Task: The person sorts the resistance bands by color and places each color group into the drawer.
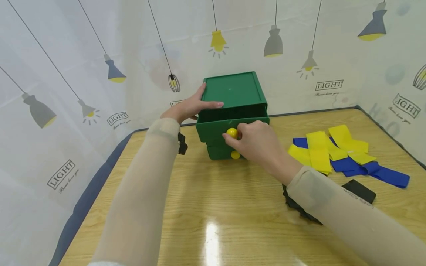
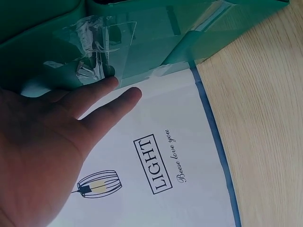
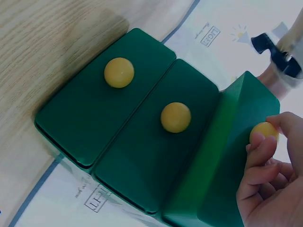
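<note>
- Head view: my right hand (image 1: 256, 142) pinches the round yellow knob (image 1: 232, 133) of the top drawer (image 1: 214, 130), which juts part-way out of the green drawer unit (image 1: 233, 90) between my two hands.
- My left hand (image 1: 191, 107), fingers spread and straight, braces the unit's upper left edge, thumb by the top's front rim.
- The step in hand, as I judge it, is sliding that drawer; a level, straight line through the knob should suit it best, with my left hand steadying the light-looking casing.
- My left thumb sits close above the gap and would, I think, be better clear of the drawer's path.
- Below my right hand, the middle drawer (image 3: 161, 156) and bottom drawer (image 3: 90, 118) sit flush; their knobs could brush my knuckles.
- Near my left fingertips, clear tape (image 2: 94, 52) covers part of the side wall, a possible snag.
- Right of my right hand lie yellow strips (image 1: 318, 147) and blue strips (image 1: 391, 176); dark objects (image 1: 361, 190), partly hidden, lie by my forearm, outside the drawer's line.
- The drawer's shadowed inside shows me no detail.
</note>
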`<state>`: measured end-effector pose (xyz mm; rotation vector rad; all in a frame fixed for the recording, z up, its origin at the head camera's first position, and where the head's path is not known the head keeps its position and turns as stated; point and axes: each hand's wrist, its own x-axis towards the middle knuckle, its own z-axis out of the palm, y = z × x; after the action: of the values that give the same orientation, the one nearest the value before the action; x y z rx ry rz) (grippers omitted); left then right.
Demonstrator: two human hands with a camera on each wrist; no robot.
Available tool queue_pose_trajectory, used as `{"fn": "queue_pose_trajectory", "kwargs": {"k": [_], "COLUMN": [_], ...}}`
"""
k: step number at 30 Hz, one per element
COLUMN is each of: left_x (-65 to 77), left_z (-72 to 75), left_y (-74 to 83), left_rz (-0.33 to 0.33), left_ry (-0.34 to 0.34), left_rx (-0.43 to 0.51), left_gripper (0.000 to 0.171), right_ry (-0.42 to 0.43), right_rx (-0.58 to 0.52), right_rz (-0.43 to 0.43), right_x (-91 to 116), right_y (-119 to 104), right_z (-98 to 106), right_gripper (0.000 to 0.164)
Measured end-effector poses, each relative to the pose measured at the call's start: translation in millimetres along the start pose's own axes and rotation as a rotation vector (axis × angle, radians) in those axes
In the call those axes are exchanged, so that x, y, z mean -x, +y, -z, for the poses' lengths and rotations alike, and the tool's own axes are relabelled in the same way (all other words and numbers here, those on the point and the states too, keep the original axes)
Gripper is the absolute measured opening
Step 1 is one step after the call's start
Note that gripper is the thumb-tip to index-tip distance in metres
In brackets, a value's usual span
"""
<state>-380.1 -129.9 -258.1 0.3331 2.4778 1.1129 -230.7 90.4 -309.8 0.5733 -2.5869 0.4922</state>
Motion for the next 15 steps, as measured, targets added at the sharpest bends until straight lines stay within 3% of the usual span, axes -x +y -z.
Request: {"fn": "queue_pose_trajectory", "kwargs": {"k": [15], "left_x": [-0.6], "left_z": [-0.5], "left_y": [-1.3], "left_rz": [-0.012], "left_ry": [0.007], "left_rx": [0.033], "left_gripper": [0.12], "right_ry": [0.049], "right_rx": [0.065], "right_rz": [0.099], "right_x": [27.4], "right_y": [-15.7], "right_z": [11.7], "right_gripper": [0.055]}}
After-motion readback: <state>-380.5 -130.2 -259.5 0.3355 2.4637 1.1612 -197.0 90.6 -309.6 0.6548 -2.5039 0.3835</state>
